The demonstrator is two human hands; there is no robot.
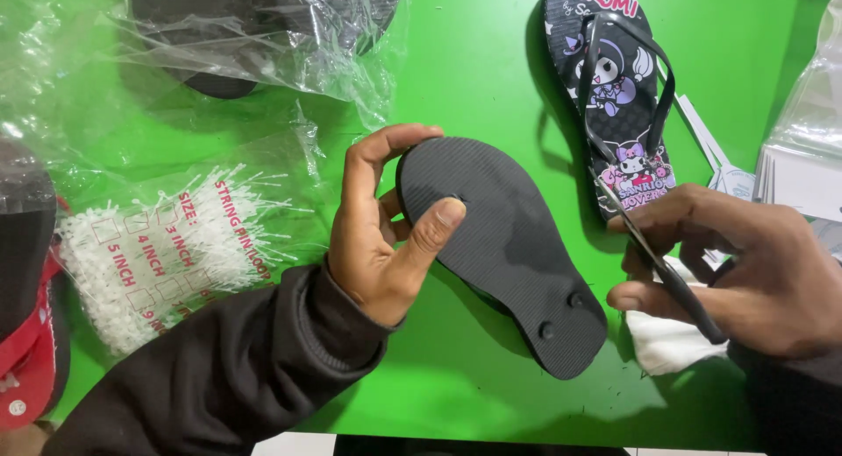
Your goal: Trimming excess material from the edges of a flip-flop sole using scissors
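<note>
A black flip-flop (504, 250) is being held sole-up over the green counter (474, 61) by the left hand (386, 232), clasped at its heel, while scissors (662, 267) are being gripped in the right hand (754, 267); the sole is best being kept steady. A clear bag of white pins (153, 250) with a red-lettered label is lying left, and a crumpled clear wrapper (263, 35) above.

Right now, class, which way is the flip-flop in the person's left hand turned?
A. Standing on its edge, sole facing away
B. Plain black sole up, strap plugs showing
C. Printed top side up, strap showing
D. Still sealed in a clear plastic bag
B: the left hand grips the black flip-flop by one end with its ribbed underside up, two round strap plugs visible near the far end.
</note>
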